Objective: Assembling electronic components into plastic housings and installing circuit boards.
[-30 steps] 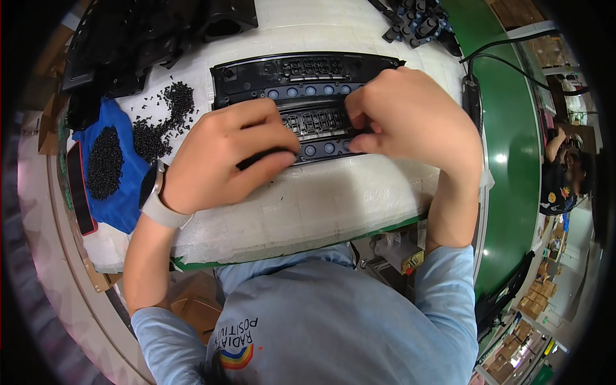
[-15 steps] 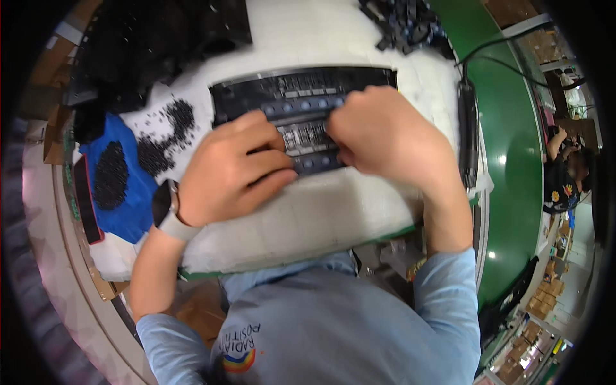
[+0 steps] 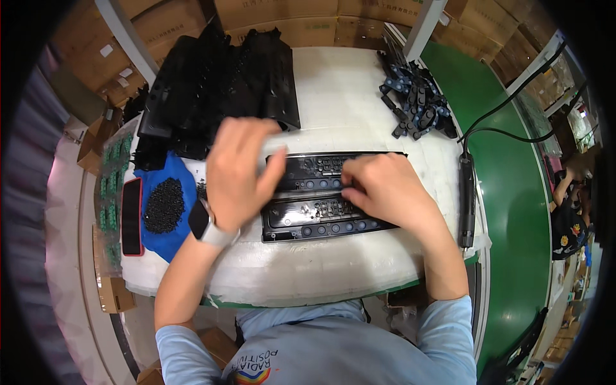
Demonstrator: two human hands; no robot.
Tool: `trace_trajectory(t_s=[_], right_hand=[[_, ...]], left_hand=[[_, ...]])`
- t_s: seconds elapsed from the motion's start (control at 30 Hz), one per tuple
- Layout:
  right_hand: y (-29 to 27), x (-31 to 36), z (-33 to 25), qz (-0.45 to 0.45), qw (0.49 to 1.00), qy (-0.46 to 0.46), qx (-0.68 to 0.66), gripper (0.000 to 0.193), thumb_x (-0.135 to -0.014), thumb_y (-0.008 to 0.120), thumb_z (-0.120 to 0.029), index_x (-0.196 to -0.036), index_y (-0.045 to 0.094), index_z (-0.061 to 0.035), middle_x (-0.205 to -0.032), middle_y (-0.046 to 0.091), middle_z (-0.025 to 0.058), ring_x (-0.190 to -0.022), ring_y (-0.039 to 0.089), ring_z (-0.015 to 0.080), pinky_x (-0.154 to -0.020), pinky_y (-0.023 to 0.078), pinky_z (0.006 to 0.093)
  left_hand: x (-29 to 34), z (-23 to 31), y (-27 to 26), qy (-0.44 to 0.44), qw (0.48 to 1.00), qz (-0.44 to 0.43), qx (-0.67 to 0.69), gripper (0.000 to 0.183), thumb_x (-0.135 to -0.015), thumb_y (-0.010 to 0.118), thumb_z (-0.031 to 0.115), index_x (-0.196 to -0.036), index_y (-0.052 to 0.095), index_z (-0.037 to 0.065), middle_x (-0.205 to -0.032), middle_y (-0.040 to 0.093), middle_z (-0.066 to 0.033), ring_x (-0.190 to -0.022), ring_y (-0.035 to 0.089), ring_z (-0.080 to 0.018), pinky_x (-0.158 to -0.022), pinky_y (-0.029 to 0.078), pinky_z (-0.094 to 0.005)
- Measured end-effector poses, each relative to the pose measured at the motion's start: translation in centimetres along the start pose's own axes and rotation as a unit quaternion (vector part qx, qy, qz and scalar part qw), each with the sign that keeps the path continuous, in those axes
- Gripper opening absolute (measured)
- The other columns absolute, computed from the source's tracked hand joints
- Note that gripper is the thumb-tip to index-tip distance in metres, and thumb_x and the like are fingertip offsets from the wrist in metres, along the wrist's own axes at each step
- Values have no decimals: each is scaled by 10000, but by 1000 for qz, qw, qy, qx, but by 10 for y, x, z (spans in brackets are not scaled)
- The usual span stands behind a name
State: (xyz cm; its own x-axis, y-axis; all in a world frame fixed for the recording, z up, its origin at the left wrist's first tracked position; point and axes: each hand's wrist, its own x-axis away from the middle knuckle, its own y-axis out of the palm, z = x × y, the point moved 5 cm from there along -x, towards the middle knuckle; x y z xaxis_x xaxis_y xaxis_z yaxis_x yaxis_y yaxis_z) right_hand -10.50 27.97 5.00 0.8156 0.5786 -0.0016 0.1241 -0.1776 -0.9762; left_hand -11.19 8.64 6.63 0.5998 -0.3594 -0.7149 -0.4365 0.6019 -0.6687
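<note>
Two long black plastic panels lie one behind the other before me, each with a row of round bluish buttons: the far panel [image 3: 292, 168] and the near panel [image 3: 289, 218]. My left hand [image 3: 239, 170], blurred, is raised by the left end of the far panel, thumb apart from the fingers and nothing visible in it. My right hand [image 3: 385, 189] rests over the right part of both panels, fingers curled and thumb pressed in; whatever it pinches is hidden. Left of my left wrist, small black pieces [image 3: 165, 205] are heaped on a blue sheet [image 3: 183, 168].
Black panels [image 3: 218, 83] are stacked at the far left. Dark button strips [image 3: 417, 102] lie piled at the far right. A black electric screwdriver [image 3: 466, 202] with a cable lies along the right edge. A red-edged phone [image 3: 132, 217] is at left. Another person [image 3: 568, 212] appears far right.
My left hand has come up off the panels, toward their left end. The right hand stays curled over their right part. The whole view has tilted, showing more of the far side.
</note>
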Motion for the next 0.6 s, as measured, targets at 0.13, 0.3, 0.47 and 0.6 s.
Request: trace_trajectory(t_s=[0.13,0.3,0.47,0.6], right_hand=[[4,-1,11,140,990,-16,20,463,-656,791,-300,-1013,629,-53,-1089,588,132,-1011,575,304,-823,488,382],[20,0,14,-7,999,-30,-35,686,-672,770,-401,-1260,565,-114,-1237,513,204,-1116,524,363,-946,440,393],[16,7,14,-36,997,-64,-21,623,-631,809,-278,-1214,616,-167,-1070,556,147,-1042,563,320,-854,496,388],[9,15,7,-77,995,-58,-17,633,-598,806,-128,-1202,619,-170,-1070,562,128,-1032,562,308,-840,493,396]], left_hand=[[-37,-38,11,-43,944,44,-326,688,-712,744,379,-1179,469,-46,-1037,593,-203,-1001,558,-333,-807,488,-392],[-44,-83,33,-174,953,-43,-244,631,-703,742,329,-1129,483,-57,-961,626,-215,-897,602,-382,-770,515,-433],[-42,-70,22,-153,978,27,-142,594,-665,740,286,-1096,493,-39,-958,623,-236,-889,596,-377,-801,490,-421],[-30,-41,9,-97,992,2,75,556,-664,748,235,-1105,498,6,-1099,608,-180,-1023,596,-328,-897,457,-368]])
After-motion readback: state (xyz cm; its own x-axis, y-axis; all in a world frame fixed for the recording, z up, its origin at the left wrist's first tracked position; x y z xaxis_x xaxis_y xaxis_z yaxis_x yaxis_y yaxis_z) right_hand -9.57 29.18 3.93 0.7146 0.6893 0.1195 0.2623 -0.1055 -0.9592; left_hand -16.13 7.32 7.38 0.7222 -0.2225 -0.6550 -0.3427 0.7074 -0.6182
